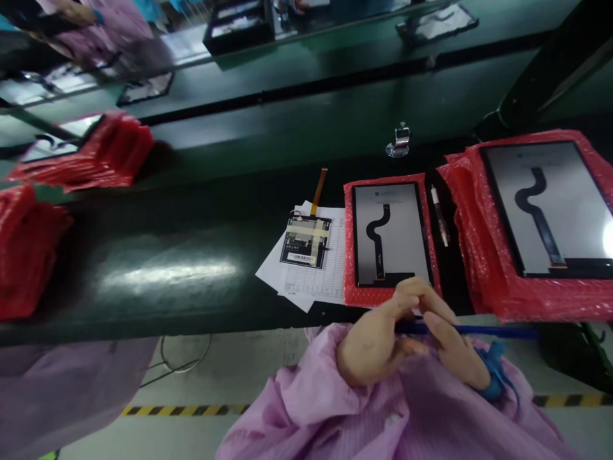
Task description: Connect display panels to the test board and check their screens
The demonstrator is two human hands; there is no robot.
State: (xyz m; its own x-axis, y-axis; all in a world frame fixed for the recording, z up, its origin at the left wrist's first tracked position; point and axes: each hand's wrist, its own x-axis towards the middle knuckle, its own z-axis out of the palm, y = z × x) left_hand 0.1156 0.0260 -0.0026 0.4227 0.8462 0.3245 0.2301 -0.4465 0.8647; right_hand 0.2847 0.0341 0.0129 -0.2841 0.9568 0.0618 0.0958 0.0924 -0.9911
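Observation:
My left hand (376, 342) and my right hand (453, 351) meet at the table's front edge, fingers bent against each other. What lies between the fingers, if anything, is hidden. A slim dark-blue strip (500, 331) passes behind my right hand; whether either hand grips it is unclear. A blue band (495, 374) circles my right wrist. Just beyond my fingers, a display panel (397, 220) with a black S-shaped flex cable lies face down on a red bubble-wrap bag (349, 255). To its left, a small circuit module (306, 239) with an orange ribbon rests on printed sheets (306, 291).
At right, a second display panel (569, 204) tops a stack of red bubble bags (472, 255); a pen (439, 214) lies beside it. A small metal stand (400, 142) is behind. More red bags (29, 249) sit at left. A pink sleeve (71, 390) shows lower left; another person (110, 32) works across.

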